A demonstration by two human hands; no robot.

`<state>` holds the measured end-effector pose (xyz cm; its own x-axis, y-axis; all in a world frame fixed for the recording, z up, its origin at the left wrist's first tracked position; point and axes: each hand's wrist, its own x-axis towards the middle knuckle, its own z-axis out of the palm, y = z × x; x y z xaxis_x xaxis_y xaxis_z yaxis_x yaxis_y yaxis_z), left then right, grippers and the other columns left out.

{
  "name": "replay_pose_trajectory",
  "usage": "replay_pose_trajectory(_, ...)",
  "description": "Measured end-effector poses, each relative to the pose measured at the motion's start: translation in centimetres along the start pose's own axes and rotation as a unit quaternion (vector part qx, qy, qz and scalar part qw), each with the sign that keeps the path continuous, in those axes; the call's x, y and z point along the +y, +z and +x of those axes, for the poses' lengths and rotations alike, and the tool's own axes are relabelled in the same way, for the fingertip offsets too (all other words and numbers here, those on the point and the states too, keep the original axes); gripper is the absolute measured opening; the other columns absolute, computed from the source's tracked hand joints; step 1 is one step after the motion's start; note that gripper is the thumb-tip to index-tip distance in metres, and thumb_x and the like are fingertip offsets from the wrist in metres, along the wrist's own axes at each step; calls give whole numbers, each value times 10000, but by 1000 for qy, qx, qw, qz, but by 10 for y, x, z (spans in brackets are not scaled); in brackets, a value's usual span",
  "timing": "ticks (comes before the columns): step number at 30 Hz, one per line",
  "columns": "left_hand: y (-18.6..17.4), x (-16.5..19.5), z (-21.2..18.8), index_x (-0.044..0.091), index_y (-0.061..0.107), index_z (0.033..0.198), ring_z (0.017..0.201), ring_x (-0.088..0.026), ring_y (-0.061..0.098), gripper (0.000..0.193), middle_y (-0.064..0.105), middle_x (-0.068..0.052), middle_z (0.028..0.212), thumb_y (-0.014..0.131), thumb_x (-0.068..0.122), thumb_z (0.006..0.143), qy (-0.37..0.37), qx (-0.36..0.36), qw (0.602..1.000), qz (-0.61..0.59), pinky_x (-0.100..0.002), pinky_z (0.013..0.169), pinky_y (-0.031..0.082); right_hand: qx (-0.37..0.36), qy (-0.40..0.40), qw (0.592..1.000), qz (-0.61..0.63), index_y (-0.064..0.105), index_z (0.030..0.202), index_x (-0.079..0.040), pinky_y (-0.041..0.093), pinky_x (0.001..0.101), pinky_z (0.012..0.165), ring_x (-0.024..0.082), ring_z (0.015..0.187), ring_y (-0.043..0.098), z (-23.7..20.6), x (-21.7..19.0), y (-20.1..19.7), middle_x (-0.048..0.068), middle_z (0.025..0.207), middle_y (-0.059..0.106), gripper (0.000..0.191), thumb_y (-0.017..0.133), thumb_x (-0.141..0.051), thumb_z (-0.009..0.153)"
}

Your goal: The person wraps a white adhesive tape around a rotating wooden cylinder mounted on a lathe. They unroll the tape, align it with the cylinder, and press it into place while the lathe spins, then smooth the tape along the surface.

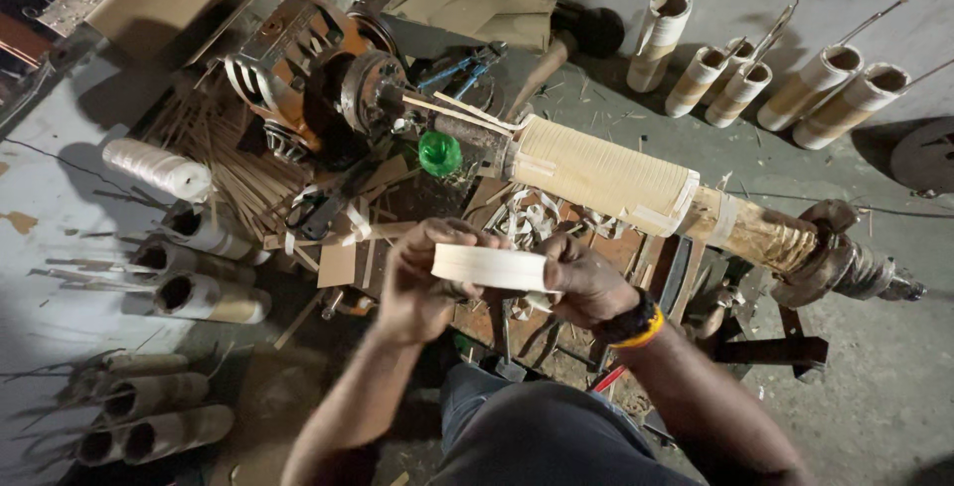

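Note:
My left hand (422, 282) and my right hand (586, 282) hold a flat pale roll of tape or strip (489, 267) between them, one hand at each end, in front of my lap. Just beyond the hands a long spool wound with pale thread (601, 173) sits on a horizontal shaft of a rusty winding machine (318, 83). A brownish wrapped section (760, 233) continues to the right on the same shaft. A black and yellow band is on my right wrist.
Several cardboard tubes on sticks (740, 83) lean against the back wall. More tubes (209, 297) lie on the floor at left, with a white thread roll (159, 170). A green bottle cap (439, 153), bamboo sticks and paper scraps litter the machine base.

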<state>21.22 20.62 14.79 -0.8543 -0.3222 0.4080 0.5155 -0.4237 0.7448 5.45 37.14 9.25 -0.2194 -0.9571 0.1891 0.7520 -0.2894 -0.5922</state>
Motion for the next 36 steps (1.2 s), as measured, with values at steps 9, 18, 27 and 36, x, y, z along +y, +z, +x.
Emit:
replay_pose_trajectory(9,-4,31,5,78,705,1226,987,-201,762,483,757,-106,1190,831,32,762,1,-149,771,619,-335,792,654,218,129,903,-347,711,957,-103,550,374,535,250,727,725,-4,-9,11,71,846,769,115,775,-184,906)
replay_pose_trajectory(18,-15,39,6,-18,644,1178,1172,-237,743,425,749,-164,1247,618,-190,791,-31,-88,925,369,-393,1003,623,71,8,962,-265,687,843,3,545,410,1002,271,1134,731,-4,-25,3,184,1101,761,288,859,-226,865)
replay_pose_trajectory(27,-28,17,-10,37,619,1156,1272,-298,678,413,689,-140,1259,758,-148,814,-59,-31,980,190,-476,1078,583,99,14,972,-214,707,827,-40,544,403,954,271,1085,729,-14,-26,-3,247,1183,753,269,893,-235,805)
replay_pose_trajectory(36,-7,-34,-10,72,622,1121,1164,-259,720,302,742,-138,1230,798,-34,899,-53,41,998,-13,-426,965,612,114,14,990,-79,680,797,-65,509,313,595,139,669,620,-13,14,-41,30,752,664,297,840,-302,878)
